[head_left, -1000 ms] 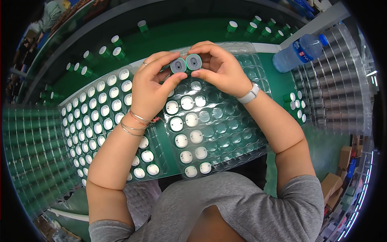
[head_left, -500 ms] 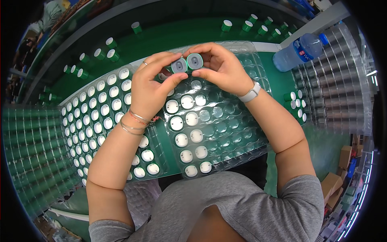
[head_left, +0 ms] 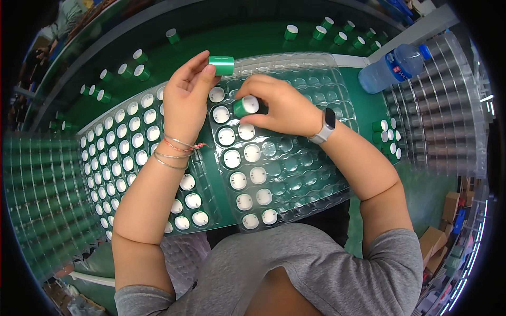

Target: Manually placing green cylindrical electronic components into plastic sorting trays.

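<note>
A short green cylinder (head_left: 222, 66) lies sideways in the fingers of my left hand (head_left: 188, 97), held above the far end of the trays. My right hand (head_left: 282, 105) grips another green cylinder (head_left: 244, 107) by its sides, its white end tilted up. That one is over the second column of the right clear plastic tray (head_left: 316, 174), just beyond a seated white-topped piece (head_left: 246, 131). White-topped cylinders fill much of the tray's two left columns; the cups to their right hold none. My left forearm covers part of the left tray (head_left: 205, 174), which has many such pieces.
Loose green cylinders (head_left: 141, 72) stand on the green surface beyond the trays, with several more (head_left: 359, 42) at the far right. A blue-capped water bottle (head_left: 392, 68) lies at the right beside stacked clear trays (head_left: 432, 105). More cylinders (head_left: 391, 135) cluster below the bottle. Further trays (head_left: 42, 195) stand at the left.
My hands have moved apart from holding two cylinders side by side, grey ends showing. The right has come down toward the tray with its cylinder turned white end up; the left has tipped its cylinder sideways.
</note>
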The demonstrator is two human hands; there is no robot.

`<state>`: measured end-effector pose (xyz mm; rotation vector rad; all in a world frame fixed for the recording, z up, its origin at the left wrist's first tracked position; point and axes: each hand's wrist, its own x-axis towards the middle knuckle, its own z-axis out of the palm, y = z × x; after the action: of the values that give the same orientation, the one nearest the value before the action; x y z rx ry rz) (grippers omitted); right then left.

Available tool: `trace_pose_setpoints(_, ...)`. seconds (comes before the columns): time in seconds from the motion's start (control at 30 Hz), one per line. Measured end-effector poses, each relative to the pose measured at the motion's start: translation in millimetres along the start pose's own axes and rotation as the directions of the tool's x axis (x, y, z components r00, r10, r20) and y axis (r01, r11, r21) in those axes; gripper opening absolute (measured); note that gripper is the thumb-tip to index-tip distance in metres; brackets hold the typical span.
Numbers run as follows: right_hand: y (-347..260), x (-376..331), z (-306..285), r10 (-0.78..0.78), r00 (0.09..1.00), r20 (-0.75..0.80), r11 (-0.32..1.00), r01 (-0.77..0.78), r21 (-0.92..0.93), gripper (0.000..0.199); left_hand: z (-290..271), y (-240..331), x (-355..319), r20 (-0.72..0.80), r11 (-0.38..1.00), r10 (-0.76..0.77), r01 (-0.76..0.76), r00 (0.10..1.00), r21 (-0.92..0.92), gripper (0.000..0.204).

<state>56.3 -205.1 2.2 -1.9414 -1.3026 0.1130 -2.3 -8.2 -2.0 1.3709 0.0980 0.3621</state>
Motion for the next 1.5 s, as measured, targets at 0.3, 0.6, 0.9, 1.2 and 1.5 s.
trace_pose_setpoints(0.3, 9.0, 6.5, 6.2, 0.196, 0.961, -0.194, 0.882, -0.086, 0.463, 0.037, 1.4, -4.8, -7.9, 0.277, 0.999, -0.019, 0.006, 0.961, 0.05, 0.039)
trace_pose_setpoints(0.6, 5.2, 8.0, 10.6, 0.102, 0.979, -0.179, 0.995, -0.102, 0.008, 0.04, -0.7, -5.2, -5.6, 0.166, 0.962, 0.081, -0.12, 0.983, 0.246, 0.042)
trace_pose_setpoints(0.9, 19.0, 5.1, -19.2, 0.313, 0.906, -0.285, 0.948, -0.284, 0.141, 0.033, 0.3, -9.7, -13.9, 0.451, 0.689, 0.18, -0.439, 0.874, 0.577, 0.05)
trace_pose_setpoints(1.2, 125.8, 25.5, -99.0, 0.409, 0.821, -0.398, 0.659, -0.568, -0.493, 0.055, 0.8, -6.6, -15.7, 0.567, 0.568, 0.166, -0.548, 0.807, 0.614, 0.054)
trace_pose_setpoints(1.5, 154.0, 68.2, -93.2, 0.487, 0.868, -0.098, 0.725, -0.465, -0.508, 0.04, -1.8, -8.7, -16.2, 0.569, 0.579, 0.17, -0.548, 0.805, 0.603, 0.052)
